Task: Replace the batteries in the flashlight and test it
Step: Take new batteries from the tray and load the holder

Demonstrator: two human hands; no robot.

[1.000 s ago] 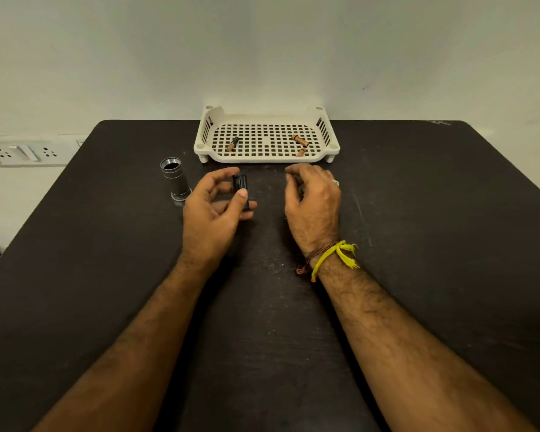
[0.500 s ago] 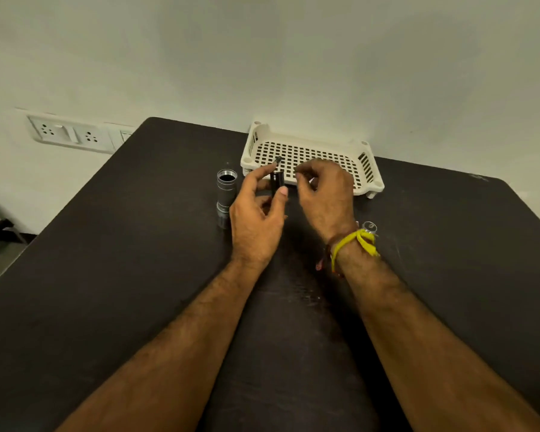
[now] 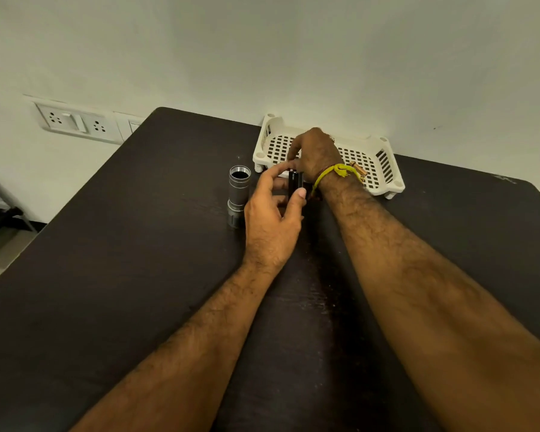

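The right hand [image 3: 317,151] reaches into the white tray [image 3: 384,182], so its fingertips are out of sight behind the knuckles, and I can't tell if they're holding anything. It also covers a good chunk of the tray floor. The black battery holder [image 3: 295,181] is mostly blocked by the left hand [image 3: 270,219]; only a dark strip shows between thumb and index finger, too small to see if any cells sit inside. The flashlight body [image 3: 238,194] has its lower end tucked behind that hand. A copper-coloured battery [image 3: 358,170] peeks out past the yellow wrist thread [image 3: 337,171]. Both forearms run off the bottom edge.
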